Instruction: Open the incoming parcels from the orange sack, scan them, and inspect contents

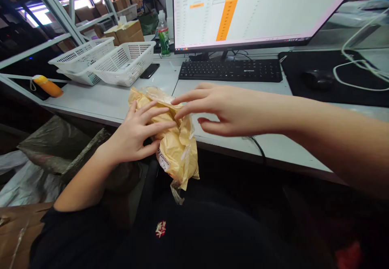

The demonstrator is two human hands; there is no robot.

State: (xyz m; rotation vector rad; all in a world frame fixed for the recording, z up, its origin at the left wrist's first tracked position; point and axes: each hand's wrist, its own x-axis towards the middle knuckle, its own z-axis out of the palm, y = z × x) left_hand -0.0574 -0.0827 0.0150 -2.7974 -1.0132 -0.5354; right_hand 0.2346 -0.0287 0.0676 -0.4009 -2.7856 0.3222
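A crumpled yellow plastic mailer bag (178, 147) hangs over the front edge of the grey desk (106, 101), with a white label near its lower left. My left hand (138, 133) lies on the bag's left side, fingers spread and pressing the plastic. My right hand (219, 109) reaches in from the right, fingers stretched out, fingertips touching the bag's top. Neither hand is wrapped round the bag.
Two white perforated baskets (123, 62) sit at the back left, a phone (149, 71) beside them. A black keyboard (231, 70), a monitor (258, 9), a mouse (317, 78) on a black mat and a green bottle (164, 36) stand behind. An orange-yellow object (47, 86) lies far left. Bags sit on the floor at left.
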